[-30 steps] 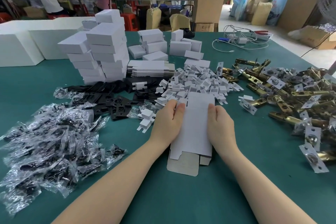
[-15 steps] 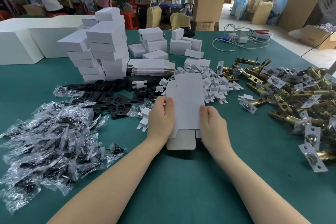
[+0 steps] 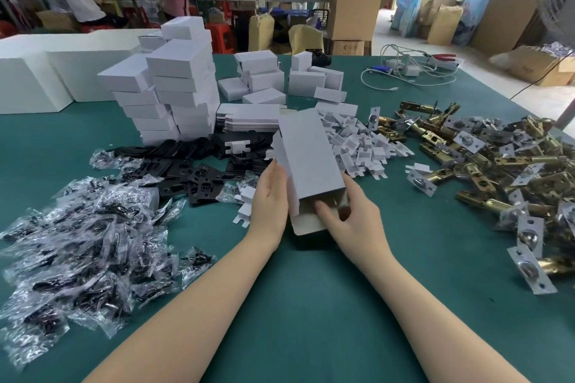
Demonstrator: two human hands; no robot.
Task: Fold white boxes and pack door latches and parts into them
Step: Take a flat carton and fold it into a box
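A white box (image 3: pixel 309 158) stands tilted above the green table, squared into a tube with its near end open. My left hand (image 3: pixel 270 199) holds its left side, thumb on the upper face. My right hand (image 3: pixel 351 211) grips the right lower corner, with the thumb pushing on the bottom flap (image 3: pixel 308 222). Brass door latches (image 3: pixel 497 165) lie heaped on the right. Small white card inserts (image 3: pixel 361 140) are piled behind the box. Black plates (image 3: pixel 199 171) and clear bags of parts (image 3: pixel 77 236) lie on the left.
Stacks of folded white boxes (image 3: pixel 177 87) rise at the back left, with flat box blanks (image 3: pixel 249 118) beside them. White cables and red pliers (image 3: pixel 413 68) lie at the far right. People work at benches beyond the table. A fan stands at the right edge.
The flat blank was lifted off the table and opened into a tube. My right hand moved to its lower end and put a thumb on the bottom flap.
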